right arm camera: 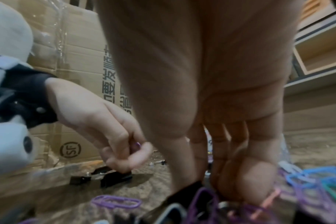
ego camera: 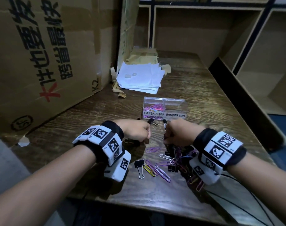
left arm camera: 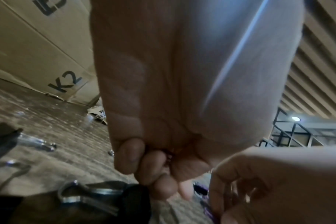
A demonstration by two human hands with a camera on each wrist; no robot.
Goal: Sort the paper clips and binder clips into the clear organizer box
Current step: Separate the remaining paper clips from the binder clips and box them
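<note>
— Item one, far left?

— Large cardboard carton [ego camera: 41,54], on the wooden desk [ego camera: 196,88]. Not part of the sort.

— Next?

— Left hand [ego camera: 136,132], fingers curled in; the right wrist view shows a purple tip pinched between thumb and forefinger, a paper clip by my reading. Two black binder clips [right arm camera: 105,178] lie on the desk under it.

— Centre?

— Loose stock, unsorted: one black binder clip [ego camera: 139,167], then yellow, purple and white paper clips [ego camera: 157,170] beside it. Behind, a stack of white paper [ego camera: 139,79].

— The box?

— Clear organizer box [ego camera: 179,101], just beyond the hands, hand-lettered "PAPER CLIPS" and "BINDER CLIPS". Left compartment holds a small heap of coloured paper clips. Right compartment shows nothing that I can make out.

— Right side?

— Right hand [ego camera: 178,133], fist closed over the tangled pile [ego camera: 181,154] of clips; what exactly it grips, I cannot tell.

— Progress?

— Early, I judge. Paper clips begun; binder clips apparently not started; most stock remains on the desk.
</note>
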